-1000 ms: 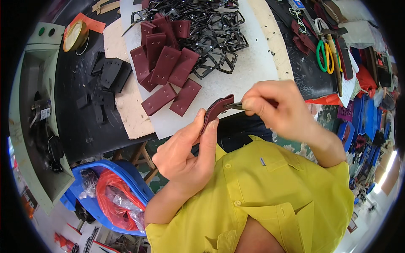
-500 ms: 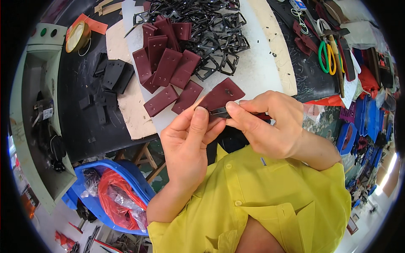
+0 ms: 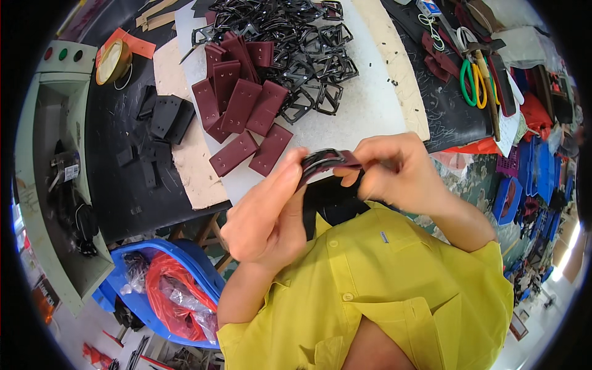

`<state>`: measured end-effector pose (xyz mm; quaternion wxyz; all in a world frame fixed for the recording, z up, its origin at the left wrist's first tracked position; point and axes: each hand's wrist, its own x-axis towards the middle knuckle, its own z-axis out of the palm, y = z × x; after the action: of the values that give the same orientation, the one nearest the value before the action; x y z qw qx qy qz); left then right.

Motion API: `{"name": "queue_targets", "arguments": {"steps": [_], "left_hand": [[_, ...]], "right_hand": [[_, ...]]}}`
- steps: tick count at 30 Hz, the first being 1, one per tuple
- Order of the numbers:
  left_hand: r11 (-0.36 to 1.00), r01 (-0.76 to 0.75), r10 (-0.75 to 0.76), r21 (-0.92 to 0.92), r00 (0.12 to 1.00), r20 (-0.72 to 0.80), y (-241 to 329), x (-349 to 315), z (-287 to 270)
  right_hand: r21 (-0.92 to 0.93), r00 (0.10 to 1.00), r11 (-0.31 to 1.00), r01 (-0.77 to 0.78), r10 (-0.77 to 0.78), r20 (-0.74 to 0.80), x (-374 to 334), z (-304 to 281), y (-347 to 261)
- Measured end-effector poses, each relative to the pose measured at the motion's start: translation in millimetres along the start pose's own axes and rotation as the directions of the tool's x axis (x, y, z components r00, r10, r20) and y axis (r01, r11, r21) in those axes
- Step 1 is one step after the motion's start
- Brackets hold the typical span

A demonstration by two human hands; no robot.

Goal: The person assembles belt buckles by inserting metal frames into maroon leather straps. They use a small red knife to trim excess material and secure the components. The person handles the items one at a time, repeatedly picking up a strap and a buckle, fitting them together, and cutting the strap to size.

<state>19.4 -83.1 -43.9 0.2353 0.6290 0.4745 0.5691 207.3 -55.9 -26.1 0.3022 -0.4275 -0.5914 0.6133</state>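
My left hand (image 3: 265,213) is closed on a short maroon leather strap (image 3: 354,159), which is bent in an arch above my lap. A black metal buckle (image 3: 322,161) sits on the strap, seen edge-on. At the strap's other end is my right hand (image 3: 401,176), its fingers curled against the leather and its thumb blurred. Part of the strap is hidden behind my left fingers. Several more maroon strap pieces (image 3: 242,106) with small holes lie piled on the white board (image 3: 376,92). Behind them is a heap of black buckles (image 3: 290,37).
Black strap pieces (image 3: 172,117) lie left of the board. A bowl (image 3: 114,61) stands at the back left. Scissors with green and yellow handles (image 3: 473,85) lie at the right. A blue bin (image 3: 206,271) with red plastic bags stands below the table's left front.
The strap has turned from showing its flat maroon face to an edge-on arch with the buckle visible. My left hand has rolled over; my right fingers have shifted to the strap's right end.
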Motion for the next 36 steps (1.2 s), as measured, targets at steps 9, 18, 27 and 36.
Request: {"name": "queue_targets", "arguments": {"steps": [9, 18, 27, 36], "left_hand": [[0.901, 0.386, -0.386, -0.197, 0.922, 0.042, 1, -7, 2], [0.307, 0.773, -0.675, -0.555, 0.588, 0.446, 6, 2, -6], [0.962, 0.006, -0.082, 0.274, 0.961, 0.266, -19, 43, 30], [0.745, -0.418, 0.257, 0.520, 0.899, 0.355, -36, 49, 56]], "right_hand": [[0.731, 0.928, 0.638, -0.243, 0.373, -0.017, 3, 11, -8], [0.634, 0.918, 0.705, -0.319, 0.396, 0.021, 1, 13, -1], [0.115, 0.730, 0.993, -0.012, 0.087, -0.678, 20, -78, 24], [-0.769, 0.527, 0.619, -0.158, -0.606, -0.596, 32, -110, 25]]}}
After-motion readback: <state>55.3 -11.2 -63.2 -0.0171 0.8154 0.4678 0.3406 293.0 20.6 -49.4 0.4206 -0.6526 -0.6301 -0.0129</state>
